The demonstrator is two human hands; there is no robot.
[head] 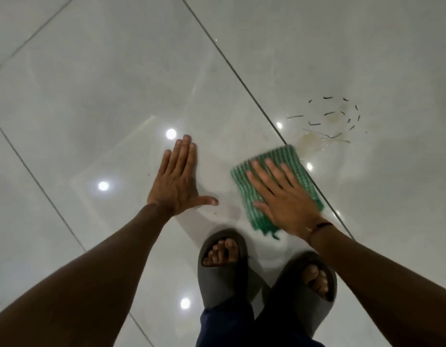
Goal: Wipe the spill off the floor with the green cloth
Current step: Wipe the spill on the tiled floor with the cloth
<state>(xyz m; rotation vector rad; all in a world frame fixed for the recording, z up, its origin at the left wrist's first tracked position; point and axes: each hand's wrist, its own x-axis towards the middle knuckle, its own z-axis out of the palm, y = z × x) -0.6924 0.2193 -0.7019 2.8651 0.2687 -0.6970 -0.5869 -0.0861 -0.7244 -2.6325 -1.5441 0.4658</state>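
A green striped cloth (272, 156) lies flat on the glossy white tile floor (104, 83). My right hand (282, 199) presses on it with fingers spread, palm down. Just beyond the cloth's far corner sits the spill (314, 141), a yellowish wet patch with thin dark streaks scattered up and to the right. The cloth looks blurred. My left hand (178, 179) rests flat on the bare tile to the left, fingers together and thumb out, holding nothing.
My two feet in grey slides (222, 271) stand right below the cloth. A dark grout line (242, 78) runs diagonally under the cloth's right edge. Ceiling lights reflect as bright spots on the tiles.
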